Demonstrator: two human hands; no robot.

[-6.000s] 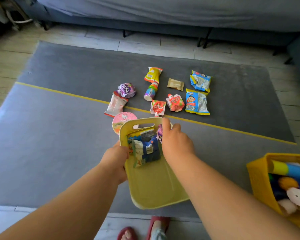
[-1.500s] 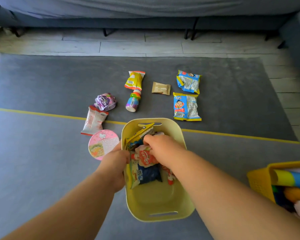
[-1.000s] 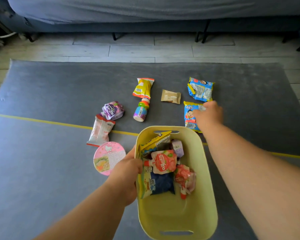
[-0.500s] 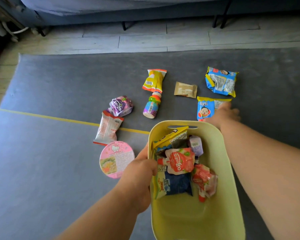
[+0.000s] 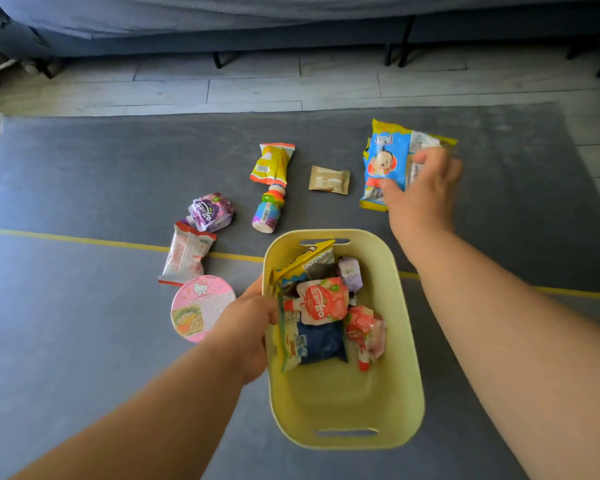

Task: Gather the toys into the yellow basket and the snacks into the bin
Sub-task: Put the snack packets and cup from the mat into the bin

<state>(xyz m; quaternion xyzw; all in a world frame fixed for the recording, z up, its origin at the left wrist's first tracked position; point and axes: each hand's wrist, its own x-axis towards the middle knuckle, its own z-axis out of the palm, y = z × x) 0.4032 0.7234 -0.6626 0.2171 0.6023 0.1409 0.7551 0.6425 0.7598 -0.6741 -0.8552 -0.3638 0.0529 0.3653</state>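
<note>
- Dead centre, low: the bin (image 5: pixel 347 410), a smooth pale-yellow plastic tub, a rounded rectangle with a slot handle cut in each short end.
- The left hand (image 5: pixel 246 327) grips its rim at nine o'clock, fingers curled round the wall and clamped on it.
- Up at one o'clock of the bin, the right hand (image 5: pixel 420 192) has thumb and fingers pinched on the blue packet (image 5: pixel 385 157), crinkly glossy foil with yellow edges and a cartoon face. I cannot tell whether it is clear of the mat.
- Inside the bin, all piled at the far end: a soft red spouted pouch (image 5: pixel 323 301) on top, a dark blue bag (image 5: pixel 321 342) beneath it, a crumpled pink pouch (image 5: pixel 364 332) at three o'clock, a small lilac sachet (image 5: pixel 350 271) and a yellow-edged bag (image 5: pixel 305 259) leaning against the far wall. The near end shows bare plastic.
- Loose on the grey felt-like mat (image 5: pixel 84 341): a round pink noodle cup (image 5: pixel 201 308) at nine o'clock, just beside the left hand.
- A white-and-red packet (image 5: pixel 187 254) and a squashy purple pouch (image 5: pixel 210 211) at ten o'clock, touching each other.
- A little rainbow bottle (image 5: pixel 269 211) at eleven, a yellow packet (image 5: pixel 272 164) at its far end, and a flat tan wrapper (image 5: pixel 329 179) at twelve.
- A thin yellow line (image 5: pixel 84 240) crosses the mat, passing under the bin.
</note>
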